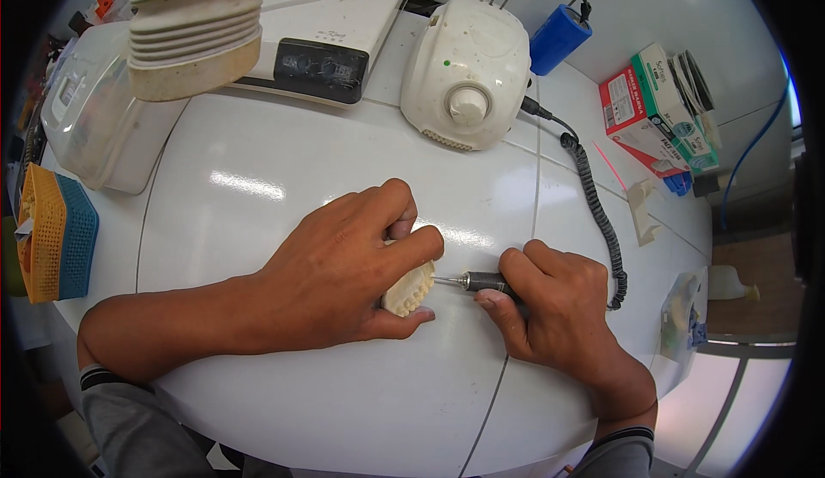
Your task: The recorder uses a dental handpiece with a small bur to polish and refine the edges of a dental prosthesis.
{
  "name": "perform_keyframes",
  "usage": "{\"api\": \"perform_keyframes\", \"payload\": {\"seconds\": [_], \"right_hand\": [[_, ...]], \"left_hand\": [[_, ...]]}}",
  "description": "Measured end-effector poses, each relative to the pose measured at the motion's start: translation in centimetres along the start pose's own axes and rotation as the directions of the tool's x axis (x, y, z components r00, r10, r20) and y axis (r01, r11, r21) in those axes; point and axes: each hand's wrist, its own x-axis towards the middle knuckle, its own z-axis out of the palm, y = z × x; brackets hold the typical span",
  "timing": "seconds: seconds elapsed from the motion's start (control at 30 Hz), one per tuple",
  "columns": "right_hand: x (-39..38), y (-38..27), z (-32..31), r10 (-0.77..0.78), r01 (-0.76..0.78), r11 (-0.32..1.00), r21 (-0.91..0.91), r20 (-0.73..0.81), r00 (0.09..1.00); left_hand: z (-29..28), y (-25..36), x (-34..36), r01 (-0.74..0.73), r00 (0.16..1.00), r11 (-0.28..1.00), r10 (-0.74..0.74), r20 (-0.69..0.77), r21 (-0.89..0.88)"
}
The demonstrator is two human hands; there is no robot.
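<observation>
My left hand grips a cream plaster dental cast with a row of teeth along its edge, fingers curled over its top and thumb below. My right hand is closed around a dark cylindrical rotary handpiece, its thin metal bit pointing left at the cast's edge; whether the tip touches it I cannot tell. A coiled black cord runs beside my right hand up to a white control box with a round knob and green light.
White tabletop. A white machine and ribbed hose nozzle at the back; lidded plastic container and mesh baskets left; blue cylinder, stacked boxes, cream plastic piece and clear bag right.
</observation>
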Motion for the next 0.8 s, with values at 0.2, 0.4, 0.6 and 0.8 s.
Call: {"api": "perform_keyframes", "payload": {"seconds": [0.2,0.4,0.6,0.8], "right_hand": [[0.0,0.0,-0.05,-0.002,0.002,1.0,0.001,0.0,1.0],[0.02,0.0,-0.03,0.0,0.0,1.0,0.002,-0.003,1.0],[0.02,0.05,-0.01,-0.002,0.002,1.0,0.008,-0.001,1.0],[0.01,-0.01,-0.06,0.003,-0.003,1.0,-0.001,0.007,1.0]], "left_hand": [[0.06,0.01,0.02,0.002,1.0,1.0,-0.002,0.002,0.004],[0.06,0.03,0.04,0.0,1.0,1.0,0.0,-0.004,-0.003],[0.07,-0.01,-0.05,0.0,1.0,1.0,0.0,-0.01,0.0],[0.01,0.07,0.05,0.011,1.0,1.0,-0.011,0.002,-0.005]]}}
